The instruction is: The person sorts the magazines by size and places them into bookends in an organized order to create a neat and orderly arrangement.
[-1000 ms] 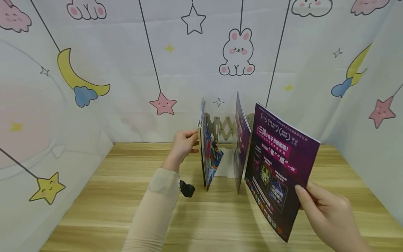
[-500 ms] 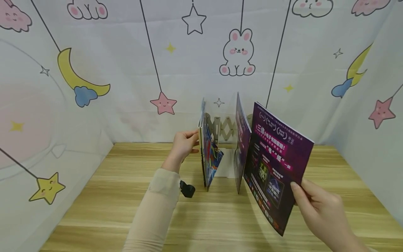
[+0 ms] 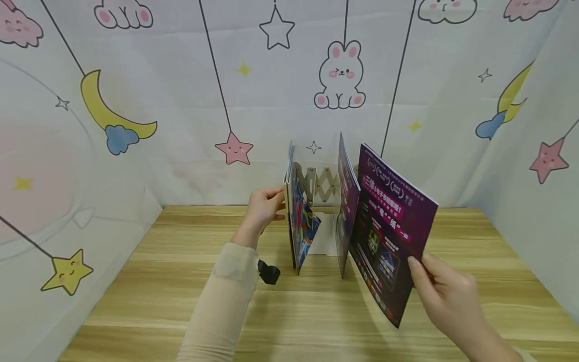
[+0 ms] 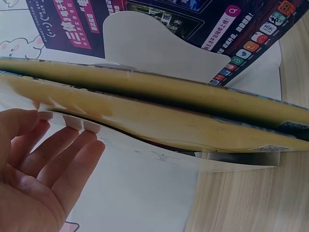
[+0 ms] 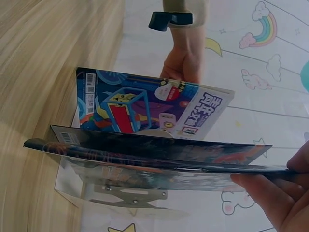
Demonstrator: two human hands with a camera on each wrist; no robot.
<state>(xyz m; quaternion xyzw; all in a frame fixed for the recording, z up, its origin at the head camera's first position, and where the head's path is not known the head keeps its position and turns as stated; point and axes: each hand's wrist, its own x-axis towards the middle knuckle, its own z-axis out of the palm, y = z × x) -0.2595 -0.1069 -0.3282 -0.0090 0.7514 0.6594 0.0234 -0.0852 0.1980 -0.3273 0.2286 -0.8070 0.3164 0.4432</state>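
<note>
In the head view, my right hand [image 3: 452, 296] pinches the near edge of a magazine [image 3: 393, 236] with a purple back cover, thumb in front. It is held tilted beside a second purple magazine [image 3: 348, 211], which stands upright. Between the upright magazines is an extendable bookend [image 3: 323, 236] with a metal lattice and white plates. My left hand [image 3: 264, 211] is at the outer left side; in the left wrist view its extended fingertips touch the white end plate [image 4: 145, 188]. Against that plate stand magazines [image 4: 159, 116] with yellowish covers. A colourful cover [image 5: 166, 106] shows in the right wrist view.
The bookend rests on a wood-grain table [image 3: 181, 281], close to its back edge. A white curtain [image 3: 181, 141] printed with stars, moons and a rabbit surrounds the table on three sides. A black device [image 3: 270, 273] is strapped at my left wrist.
My right hand has moved left and slightly up with its magazine, closer to the upright purple one. My left hand and the standing magazines have stayed in place.
</note>
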